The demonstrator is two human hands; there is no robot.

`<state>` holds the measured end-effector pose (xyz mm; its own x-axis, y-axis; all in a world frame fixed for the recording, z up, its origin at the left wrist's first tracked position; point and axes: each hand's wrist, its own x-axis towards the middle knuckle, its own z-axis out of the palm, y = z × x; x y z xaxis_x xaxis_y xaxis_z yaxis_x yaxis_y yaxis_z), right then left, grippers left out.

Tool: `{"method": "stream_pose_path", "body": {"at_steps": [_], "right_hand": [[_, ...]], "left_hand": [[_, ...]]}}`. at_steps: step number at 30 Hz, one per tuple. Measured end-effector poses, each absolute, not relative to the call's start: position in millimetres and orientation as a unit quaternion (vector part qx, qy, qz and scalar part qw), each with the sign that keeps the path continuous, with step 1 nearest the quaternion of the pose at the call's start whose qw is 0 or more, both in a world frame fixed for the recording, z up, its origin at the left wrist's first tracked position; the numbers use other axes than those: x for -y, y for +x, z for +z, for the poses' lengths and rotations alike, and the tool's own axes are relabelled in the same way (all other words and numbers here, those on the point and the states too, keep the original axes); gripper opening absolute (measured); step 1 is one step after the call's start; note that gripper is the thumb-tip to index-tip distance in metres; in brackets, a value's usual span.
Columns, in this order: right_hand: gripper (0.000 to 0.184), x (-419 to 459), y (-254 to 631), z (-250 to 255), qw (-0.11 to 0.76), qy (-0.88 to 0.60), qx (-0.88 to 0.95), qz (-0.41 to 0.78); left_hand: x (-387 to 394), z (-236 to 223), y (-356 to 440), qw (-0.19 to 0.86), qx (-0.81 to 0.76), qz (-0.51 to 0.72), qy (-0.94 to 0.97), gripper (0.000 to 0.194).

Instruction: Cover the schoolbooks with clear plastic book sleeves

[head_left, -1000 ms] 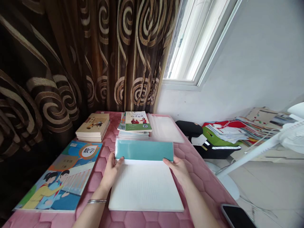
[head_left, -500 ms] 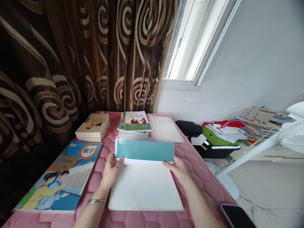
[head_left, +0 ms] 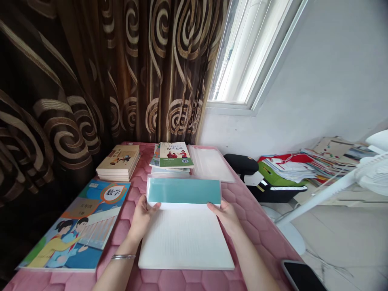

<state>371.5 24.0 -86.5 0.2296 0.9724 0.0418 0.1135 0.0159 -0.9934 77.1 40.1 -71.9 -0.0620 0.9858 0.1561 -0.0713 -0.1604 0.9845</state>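
Lower centre: one rectangular white book [head_left: 186,240], smooth-paged, its glossy teal flap [head_left: 184,191] clamped by left fingers [head_left: 155,207] and right fingers [head_left: 213,208], lay on hexagon-quilted pink cloth [head_left: 257,238].

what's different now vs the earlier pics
Very little: the thumb of the left hand has slid slightly right and toward the person at the edge of the teal cover flap. Nothing was taken hold of or let go; the right hand also keeps its grip. The open book, math textbook and phone stayed put.
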Motion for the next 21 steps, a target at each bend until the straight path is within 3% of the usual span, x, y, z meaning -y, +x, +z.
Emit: {"method": "stream_pose_path", "body": {"at_steps": [5, 21], "right_hand": [[0.046, -24, 372, -83, 0.550, -0.516, 0.471, 0.458], [0.044, -26, 371, -89, 0.547, -0.554, 0.466, 0.421]], "left_hand": [[-45, -77, 76, 0.461, -0.458, 0.574, 0.497, 0.041], [-43, -73, 77, 0.470, -0.461, 0.560, 0.503, 0.048]]}}
